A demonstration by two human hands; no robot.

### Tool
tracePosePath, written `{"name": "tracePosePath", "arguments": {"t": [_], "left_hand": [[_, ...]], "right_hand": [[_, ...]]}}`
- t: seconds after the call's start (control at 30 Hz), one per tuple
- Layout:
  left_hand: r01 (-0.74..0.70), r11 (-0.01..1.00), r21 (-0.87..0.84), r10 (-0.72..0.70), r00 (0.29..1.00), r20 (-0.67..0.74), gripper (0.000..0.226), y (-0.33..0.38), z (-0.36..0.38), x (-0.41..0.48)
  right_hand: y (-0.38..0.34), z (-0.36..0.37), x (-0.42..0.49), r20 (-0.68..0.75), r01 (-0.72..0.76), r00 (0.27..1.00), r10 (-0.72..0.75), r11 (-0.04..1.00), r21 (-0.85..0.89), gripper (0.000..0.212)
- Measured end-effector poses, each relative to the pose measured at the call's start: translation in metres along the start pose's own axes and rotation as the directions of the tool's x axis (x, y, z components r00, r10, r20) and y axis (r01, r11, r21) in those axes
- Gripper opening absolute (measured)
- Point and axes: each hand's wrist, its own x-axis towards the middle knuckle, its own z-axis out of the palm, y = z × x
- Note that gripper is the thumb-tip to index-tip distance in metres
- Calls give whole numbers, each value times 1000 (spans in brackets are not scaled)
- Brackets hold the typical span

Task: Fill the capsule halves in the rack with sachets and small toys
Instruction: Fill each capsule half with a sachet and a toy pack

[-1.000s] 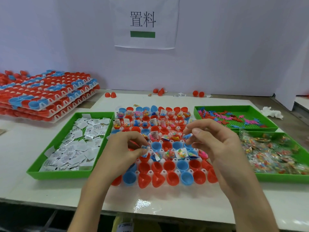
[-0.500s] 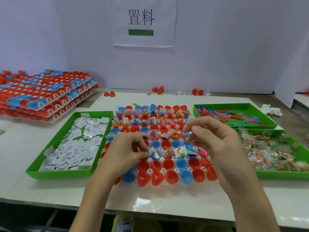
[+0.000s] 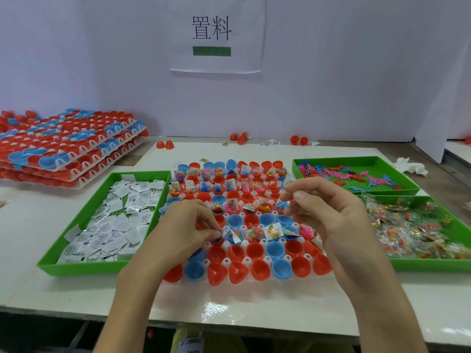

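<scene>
On my left, a green tray is heaped with white sachets. On my right, the far tray holds flat pink, blue and red toys, and the near tray holds clear bead packets.

The white rack sits between them, set with red and blue capsule halves. Most far rows carry sachets, packets and toys. The two nearest rows are bare.

My left hand is low over the rack's left side, thumb and forefinger closed on a packet in a half. My right hand is above the rack's right side, fingertips pinching a blue toy.

A stack of loaded racks lies far left.
</scene>
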Motion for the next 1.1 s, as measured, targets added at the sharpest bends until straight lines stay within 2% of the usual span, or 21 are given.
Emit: {"name": "tracePosePath", "arguments": {"t": [0.1, 0.2, 0.3, 0.37, 0.43, 0.5, 0.57, 0.73, 0.97, 1.03, 1.1], "left_hand": [[-14, 999, 30, 15, 999, -30, 11, 0, 0, 0], [-51, 998, 21, 52, 995, -87, 17, -3, -3, -3], [-78, 996, -41, 67, 973, -220, 19, -14, -17, -6], [-22, 1000, -21, 14, 943, -333, 21, -28, -31, -5], [143, 988, 53, -113, 919, -379, 26, -49, -43, -3], [345, 933, 103, -294, 896, -333, 34, -68, -49, -2], [448, 892, 65, -414, 865, -282, 33, -80, -49, -3], [427, 904, 24, -400, 865, -302, 11, -87, -45, -3], [399, 917, 8, -378, 875, -304, 6, -91, -44, -3], [382, 924, 15, -360, 883, -301, 5, -92, -44, -3], [372, 928, 26, -348, 888, -300, 10, -94, -43, -2]], "right_hand": [[1, -1, 0, -5, 5, 1000, -5, 1000, -1, 29], [1, -3, 1, -8, 1, 1000, -1, 1000, 4, 30], [2, -5, 1, -6, 1, 1000, -1, 1000, 12, 30], [2, -7, 1, -17, 2, 1000, -2, 1000, 13, 31], [3, -9, 1, -32, -2, 999, 2, 1000, 10, 30], [4, -12, 2, -46, -4, 999, 4, 1000, 2, 29], [6, -14, 3, -60, -4, 998, 4, 1000, -2, 30], [10, -20, 5, -110, -11, 994, 10, 1000, -2, 32], [17, -33, 9, -153, -45, 987, 40, 999, -26, 31], [19, -42, 15, -212, -76, 975, 66, 996, -39, 28], [22, -57, 27, -294, -117, 953, 77, 985, -123, 24]]}}
